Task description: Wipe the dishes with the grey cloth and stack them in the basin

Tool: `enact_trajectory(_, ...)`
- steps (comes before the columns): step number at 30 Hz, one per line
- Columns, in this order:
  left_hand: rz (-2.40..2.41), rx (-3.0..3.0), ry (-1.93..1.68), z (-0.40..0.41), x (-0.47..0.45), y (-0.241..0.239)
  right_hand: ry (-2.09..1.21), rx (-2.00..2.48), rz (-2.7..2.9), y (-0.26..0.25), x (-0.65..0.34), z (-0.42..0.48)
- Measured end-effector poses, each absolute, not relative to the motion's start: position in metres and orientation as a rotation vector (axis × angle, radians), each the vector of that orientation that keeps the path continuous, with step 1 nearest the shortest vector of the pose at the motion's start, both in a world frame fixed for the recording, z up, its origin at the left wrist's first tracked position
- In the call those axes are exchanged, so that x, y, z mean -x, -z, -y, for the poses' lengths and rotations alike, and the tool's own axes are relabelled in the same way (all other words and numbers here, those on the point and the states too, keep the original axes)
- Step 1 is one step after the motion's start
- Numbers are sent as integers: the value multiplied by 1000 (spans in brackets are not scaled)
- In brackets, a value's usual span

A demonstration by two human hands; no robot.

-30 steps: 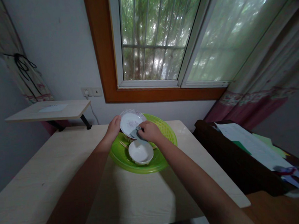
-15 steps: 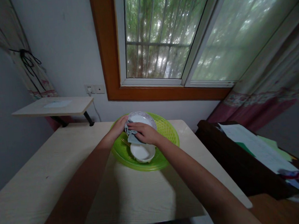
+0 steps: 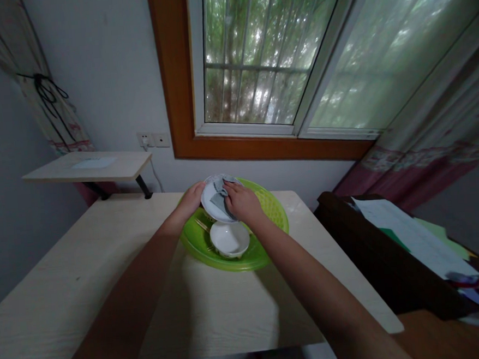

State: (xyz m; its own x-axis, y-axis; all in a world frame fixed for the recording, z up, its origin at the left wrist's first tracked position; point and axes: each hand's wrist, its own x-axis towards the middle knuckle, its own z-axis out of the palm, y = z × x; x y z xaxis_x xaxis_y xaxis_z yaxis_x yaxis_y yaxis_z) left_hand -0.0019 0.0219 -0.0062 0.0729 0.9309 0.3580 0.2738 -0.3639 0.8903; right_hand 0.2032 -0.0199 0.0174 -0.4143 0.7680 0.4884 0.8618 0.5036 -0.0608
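In the head view a white plate (image 3: 209,191) with a patterned rim sits tilted over the far part of a green plastic basin (image 3: 195,252). My left hand (image 3: 192,198) grips the plate's left edge. On the plate's face my right hand (image 3: 243,202) presses a grey cloth (image 3: 219,198), fingers closed on it. Just in front of the plate, a white bowl (image 3: 229,238) rests in the basin. Chopsticks (image 3: 202,225) lie left of the bowl, partly under the plate.
The basin stands on a pale wooden table (image 3: 228,311) near its far edge. A small raised shelf (image 3: 86,165) is at the back left. Right of the table, a dark wooden piece of furniture (image 3: 363,247) bears papers (image 3: 403,236). A window (image 3: 272,57) is behind.
My right hand has slid the cloth right and away across the plate. The plate has shifted slightly left, and more of its face shows. My left hand stays at the plate's edge.
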Motion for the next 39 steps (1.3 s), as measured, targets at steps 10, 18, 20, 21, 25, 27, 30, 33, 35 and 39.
enact_trajectory(10, -1404, -1698, -1448, -22, 9, 4, 357, 1639, 2286, -30, -203, 28)
enact_trajectory(18, -1444, -1685, -1483, -22, 10, 3, 64, 1154, 2500, -20, -208, 24)
enact_trajectory(20, -1421, -1698, -1477, -23, 10, 4, -42, 878, 2530, -16, -206, 22)
enact_trajectory(21, -1410, -1699, -1471, -24, 10, 6, -80, 758, 2525, -13, -204, 22)
enact_trajectory(25, -1295, -1701, -1393, -31, 9, 11, -132, 569, 2504, -8, -196, 22)
enact_trajectory(27, -1211, -1714, -1323, -34, 8, 13, -108, 616, 2515, -8, -194, 24)
enact_trajectory(30, -1142, -1733, -1253, -36, 6, 14, -12, 739, 2540, -11, -195, 26)
enact_trajectory(33, -1130, -1763, -1251, -34, 4, 13, 116, 906, 2542, -16, -197, 25)
enact_trajectory(35, -1144, -1773, -1259, -30, 4, 12, 184, 1058, 2497, -19, -199, 24)
enact_trajectory(39, -1200, -1723, -1292, -22, 5, 8, 291, 1349, 2363, -27, -203, 24)
